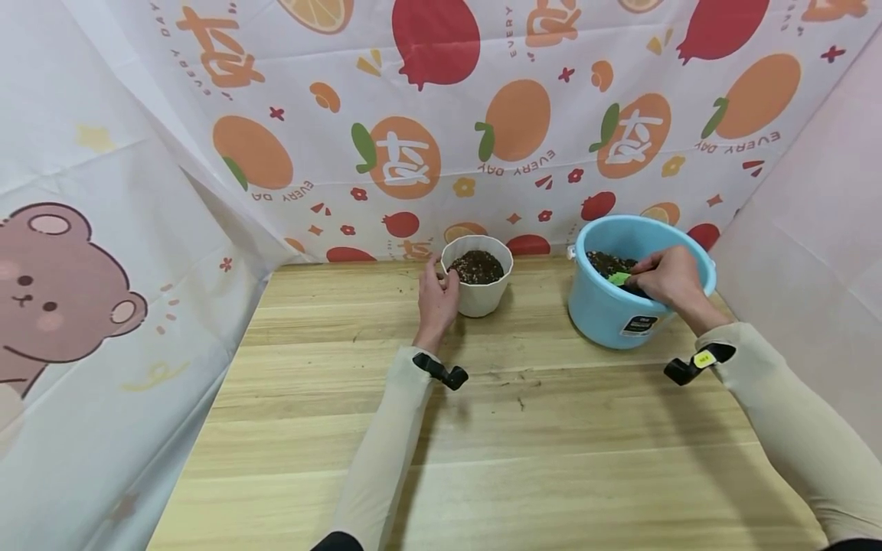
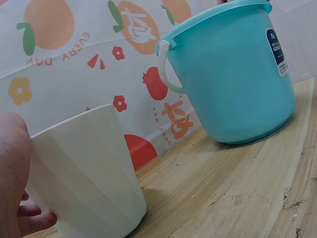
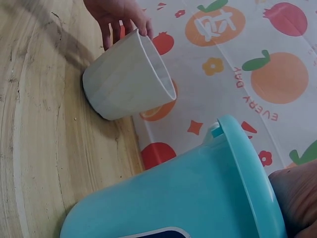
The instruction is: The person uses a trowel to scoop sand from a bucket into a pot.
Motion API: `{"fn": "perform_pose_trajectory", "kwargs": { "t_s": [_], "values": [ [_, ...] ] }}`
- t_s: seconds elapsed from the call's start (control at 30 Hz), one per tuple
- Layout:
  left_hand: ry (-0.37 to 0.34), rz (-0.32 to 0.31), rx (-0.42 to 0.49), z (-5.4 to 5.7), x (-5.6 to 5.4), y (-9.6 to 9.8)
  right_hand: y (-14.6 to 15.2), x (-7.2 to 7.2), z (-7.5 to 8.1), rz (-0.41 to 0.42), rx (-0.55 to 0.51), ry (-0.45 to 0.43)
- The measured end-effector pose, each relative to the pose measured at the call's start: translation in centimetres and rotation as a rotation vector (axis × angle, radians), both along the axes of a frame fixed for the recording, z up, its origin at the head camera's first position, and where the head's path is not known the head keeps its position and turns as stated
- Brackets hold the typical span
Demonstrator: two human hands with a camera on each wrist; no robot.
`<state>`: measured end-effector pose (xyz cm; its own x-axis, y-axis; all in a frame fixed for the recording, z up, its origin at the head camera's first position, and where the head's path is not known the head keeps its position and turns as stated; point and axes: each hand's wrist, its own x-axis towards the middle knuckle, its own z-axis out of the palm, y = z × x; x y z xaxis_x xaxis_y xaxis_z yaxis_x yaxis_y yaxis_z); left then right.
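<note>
A white faceted flowerpot [image 1: 480, 298] with dark soil [image 1: 477, 267] in it stands at the back of the table. My left hand [image 1: 437, 298] holds its left side, the thumb at the rim and the other fingers along the wall. To the right is a light blue bucket [image 1: 606, 314], also with dark soil [image 1: 606, 265] inside. My right hand [image 1: 668, 275] reaches over its rim and grips a small green trowel [image 1: 619, 278], of which only a green part shows. In the right wrist view, the bucket wall [image 3: 173, 198] hides the trowel and most of that hand.
The wooden table [image 1: 482, 444] has soil crumbs [image 1: 520, 403] scattered on it. A fruit-print curtain [image 1: 455, 168] hangs right behind the pot and bucket. White sheets [image 1: 172, 252] enclose the left and right sides. The bucket's white handle [image 2: 166, 69] hangs on its left.
</note>
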<state>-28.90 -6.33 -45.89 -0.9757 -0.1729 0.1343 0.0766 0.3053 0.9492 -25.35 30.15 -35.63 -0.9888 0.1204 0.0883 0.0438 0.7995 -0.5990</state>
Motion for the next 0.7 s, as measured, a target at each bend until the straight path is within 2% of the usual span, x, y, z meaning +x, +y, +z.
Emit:
{"fn": "perform_pose_trajectory", "kwargs": {
  "t_s": [0.4, 0.7],
  "values": [
    [-0.003, 0.003, 0.004, 0.08, -0.12, -0.06, 0.07, -0.18, 0.22, -0.015, -0.015, -0.015],
    [0.006, 0.004, 0.01, -0.04, -0.06, -0.03, 0.03, 0.07, 0.43, 0.003, -0.015, -0.005]
  ]
}}
